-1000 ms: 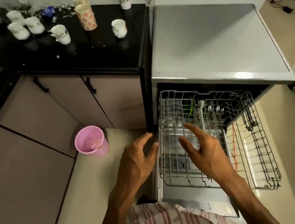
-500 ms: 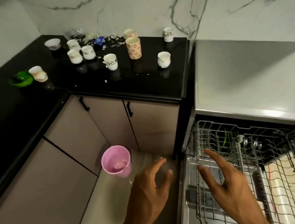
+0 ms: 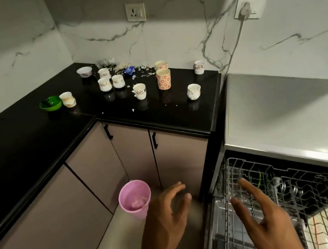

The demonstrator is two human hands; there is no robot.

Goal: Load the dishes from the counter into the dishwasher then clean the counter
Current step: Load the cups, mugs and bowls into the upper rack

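Observation:
Several white floral cups stand on the black counter [image 3: 33, 150], among them one near the right edge [image 3: 193, 91] and one in the middle [image 3: 139, 91]. Two tall flowered tumblers [image 3: 164, 78], a white bowl [image 3: 84, 72] and a green bowl [image 3: 51, 103] sit there too. Scraps and crumbs [image 3: 139, 72] litter the back. The dishwasher's wire rack [image 3: 300, 195] is pulled out at lower right. My left hand [image 3: 165, 217] hovers empty over the floor, fingers relaxed. My right hand [image 3: 261, 216] is spread open above the rack's left end, holding nothing.
A pink bin [image 3: 135, 198] stands on the floor by the cabinet doors [image 3: 133, 151]. The dishwasher's grey top [image 3: 282, 109] lies right of the counter. A plug and cable [image 3: 244, 9] hang from a wall socket; another socket [image 3: 135, 12] is above the counter.
My view has risen from the rack to the counter and wall. Both hands stay open and low, now at the frame's bottom.

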